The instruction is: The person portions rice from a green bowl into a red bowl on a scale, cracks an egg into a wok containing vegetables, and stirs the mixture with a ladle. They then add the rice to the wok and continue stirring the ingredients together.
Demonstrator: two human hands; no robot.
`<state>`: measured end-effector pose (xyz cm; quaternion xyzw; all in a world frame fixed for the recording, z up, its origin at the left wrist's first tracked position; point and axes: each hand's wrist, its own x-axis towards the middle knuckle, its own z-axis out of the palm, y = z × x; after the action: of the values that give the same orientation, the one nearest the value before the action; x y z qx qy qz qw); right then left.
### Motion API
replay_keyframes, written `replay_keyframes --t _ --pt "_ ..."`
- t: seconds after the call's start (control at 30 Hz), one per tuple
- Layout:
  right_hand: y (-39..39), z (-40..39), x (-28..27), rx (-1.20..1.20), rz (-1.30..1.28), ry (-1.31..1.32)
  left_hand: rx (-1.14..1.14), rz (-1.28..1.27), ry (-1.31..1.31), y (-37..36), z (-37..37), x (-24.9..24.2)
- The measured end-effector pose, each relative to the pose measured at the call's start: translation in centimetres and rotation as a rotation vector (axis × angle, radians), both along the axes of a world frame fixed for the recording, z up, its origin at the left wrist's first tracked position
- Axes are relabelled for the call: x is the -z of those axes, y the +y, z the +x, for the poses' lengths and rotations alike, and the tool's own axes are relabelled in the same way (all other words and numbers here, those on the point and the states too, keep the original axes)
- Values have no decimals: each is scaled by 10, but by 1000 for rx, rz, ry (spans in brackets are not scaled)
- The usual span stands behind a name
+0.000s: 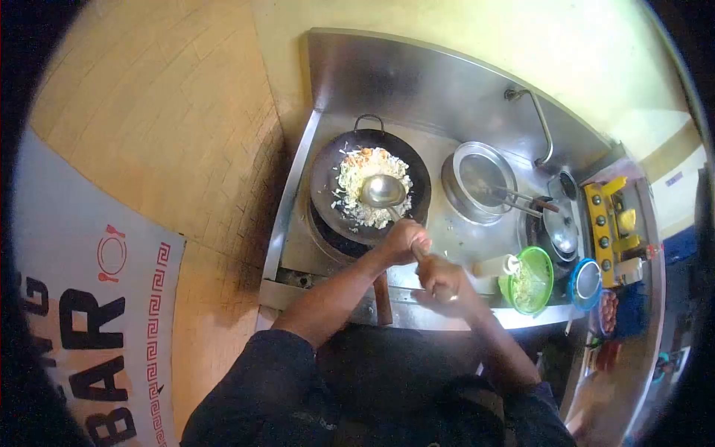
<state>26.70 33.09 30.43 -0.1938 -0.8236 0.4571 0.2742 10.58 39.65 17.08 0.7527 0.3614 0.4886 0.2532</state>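
Two bare hands share one long ladle handle above a stainless steel cooking station [417,89] set against a yellow wall. On its burner sits a black wok [331,182], holding a heap of fried rice [357,167] with pale shreds and some orange bits at the far edge. Right of the wok is a round steel pot [469,205] with utensil handles lying across its rim, and past that a stack of steel bowls and lids [562,227]. Along the front edge stands a green plastic bowl [540,279] with pale shredded food inside, and next to it a smaller blue-rimmed container [586,281]. A yellow rack [614,223] sits at the far right. On the floor to the left lies a white banner [89,313] with black letters.

The ladle [382,191] rests bowl-up on the rice, near the middle of the wok, its handle running back toward the person. Their left hand [402,240] is curled tight round the handle just past the wok's near rim. Their right hand [441,277] is closed round the handle's end, lower down and close to the green bowl.
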Motion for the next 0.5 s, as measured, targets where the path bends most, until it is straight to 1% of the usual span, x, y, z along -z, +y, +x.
replay_keyframes --t 0.03,0.07,0.1,0.13,0.17,0.23,0.27,0.3,0.33,0.37,0.43,0.47,0.5 --pt "-7 13 0 -42 21 -51 11 18 50 -5 5 1" --pt "-14 30 -5 7 -199 -61 17 38 99 -10 8 1" --pt "-21 42 -10 -6 -509 19 23 51 150 -14 11 0" --pt "-28 54 -16 17 -814 115 0 134 131 -16 14 -3" --pt "-33 62 -19 -25 -1204 306 50 183 165 -16 18 -5" --pt "-26 75 0 1 -1600 353 164 275 229 -14 33 -6" --pt "-12 79 29 67 -1600 201 77 272 280 -18 40 1" --pt "4 80 44 125 -1589 43 -18 271 331 -20 46 9" --pt "8 75 39 174 -1465 -58 -110 262 383 -29 50 3" --pt "8 79 37 193 -1340 -160 -284 216 314 -46 51 -2" --pt "9 89 32 228 -1072 -355 -627 93 190 -100 38 -32" --pt "6 83 15 270 -688 -558 -738 -10 129 -139 31 -19" --pt "13 85 21 256 -432 -568 -842 -115 60 -178 24 -7"
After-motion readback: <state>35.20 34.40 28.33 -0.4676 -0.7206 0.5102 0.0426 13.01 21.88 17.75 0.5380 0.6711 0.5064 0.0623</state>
